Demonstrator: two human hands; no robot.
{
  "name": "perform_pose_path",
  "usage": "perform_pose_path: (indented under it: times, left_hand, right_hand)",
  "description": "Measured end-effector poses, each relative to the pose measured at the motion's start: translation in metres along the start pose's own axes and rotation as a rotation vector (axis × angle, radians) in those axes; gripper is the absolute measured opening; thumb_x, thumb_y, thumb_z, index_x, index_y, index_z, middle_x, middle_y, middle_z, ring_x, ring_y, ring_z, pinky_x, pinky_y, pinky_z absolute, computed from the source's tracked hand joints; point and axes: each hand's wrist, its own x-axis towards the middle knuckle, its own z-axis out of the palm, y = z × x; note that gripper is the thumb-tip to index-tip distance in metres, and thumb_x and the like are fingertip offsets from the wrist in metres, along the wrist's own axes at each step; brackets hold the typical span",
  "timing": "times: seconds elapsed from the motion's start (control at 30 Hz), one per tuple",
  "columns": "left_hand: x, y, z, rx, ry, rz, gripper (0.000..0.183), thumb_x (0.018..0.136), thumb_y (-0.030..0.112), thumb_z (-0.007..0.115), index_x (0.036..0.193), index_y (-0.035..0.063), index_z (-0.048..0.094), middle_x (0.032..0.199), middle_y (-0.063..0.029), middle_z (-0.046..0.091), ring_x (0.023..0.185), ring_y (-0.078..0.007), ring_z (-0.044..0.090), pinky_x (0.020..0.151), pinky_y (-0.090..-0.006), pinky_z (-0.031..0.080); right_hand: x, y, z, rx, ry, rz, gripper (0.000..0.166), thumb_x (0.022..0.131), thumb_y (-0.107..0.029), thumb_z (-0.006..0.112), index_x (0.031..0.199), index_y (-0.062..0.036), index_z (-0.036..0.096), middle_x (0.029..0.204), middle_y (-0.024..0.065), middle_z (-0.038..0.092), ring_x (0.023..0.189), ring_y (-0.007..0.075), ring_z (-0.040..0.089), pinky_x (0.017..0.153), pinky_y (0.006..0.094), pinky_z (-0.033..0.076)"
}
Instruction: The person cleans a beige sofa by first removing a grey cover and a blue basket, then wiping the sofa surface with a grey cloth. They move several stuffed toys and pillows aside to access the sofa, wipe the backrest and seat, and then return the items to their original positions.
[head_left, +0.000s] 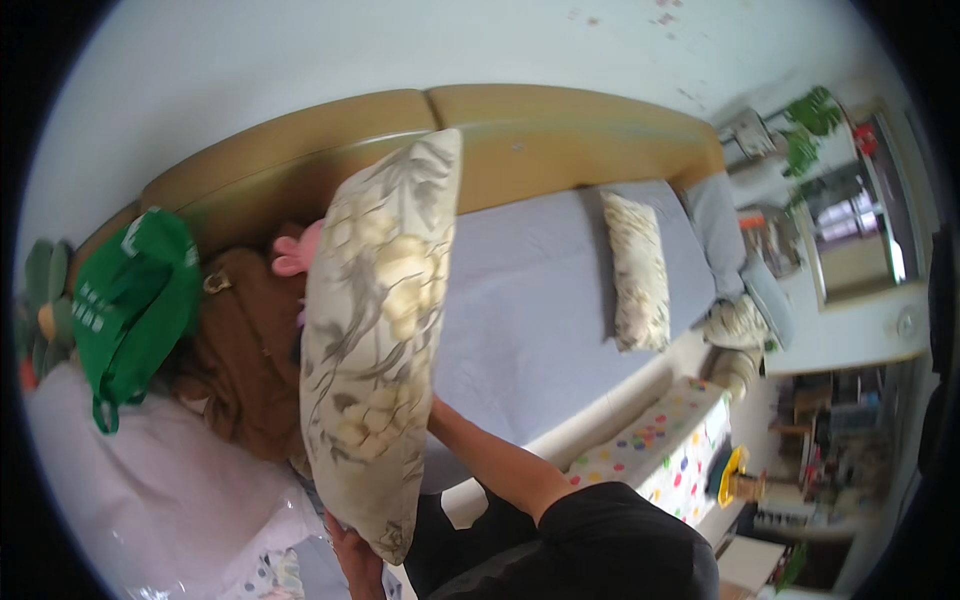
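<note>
A large cushion with a floral print (379, 330) stands on edge in front of me, above a sofa with a grey-blue cover (517, 300). At the cushion's lower left corner, my left hand (354, 551) grips its edge. My right forearm reaches behind the cushion from the right, and the hand itself is hidden by it. A second, smaller floral cushion (639, 274) lies on the right part of the seat. Left of the held cushion are a brown garment or bag (244, 337) and part of a pink plush toy (296, 251).
The tan sofa backrest (540, 139) runs along the white wall. A green fabric bag (135, 300) and pale pink bedding or fabric in plastic (165, 480) lie at the left. Beside the sofa's front stands a box-like piece with a dotted cover (675, 450). More cushions (735, 322) are at the far right end.
</note>
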Motion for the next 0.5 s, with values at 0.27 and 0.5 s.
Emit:
perform_pose_path:
  times: [0.27,0.5]
  left_hand:
    - [-0.012,-0.008,-0.049,0.194,-0.023,-0.07,0.067,0.075,-0.009,0.045,0.137,0.008,0.027,0.133,-0.0156,0.041,0.118,-0.0325,0.046,0.094,-0.0438,0.044]
    - [-0.027,-0.011,-0.038,-0.045,0.011,-0.341,0.048,0.088,0.012,0.043,0.135,0.0068,0.031,0.135,-0.0142,0.04,0.12,-0.033,0.044,0.097,-0.0472,0.041]
  right_hand:
    - [-0.066,0.002,-0.039,0.102,0.122,-0.106,0.041,0.093,-0.031,0.044,0.126,-0.0082,0.043,0.121,0.0067,0.05,0.111,0.0225,0.05,0.092,0.037,0.043]
    - [-0.096,0.001,-0.05,0.083,0.174,-0.117,0.04,0.093,-0.03,0.045,0.126,-0.0083,0.043,0.12,0.0065,0.051,0.11,0.0221,0.05,0.091,0.0367,0.044]
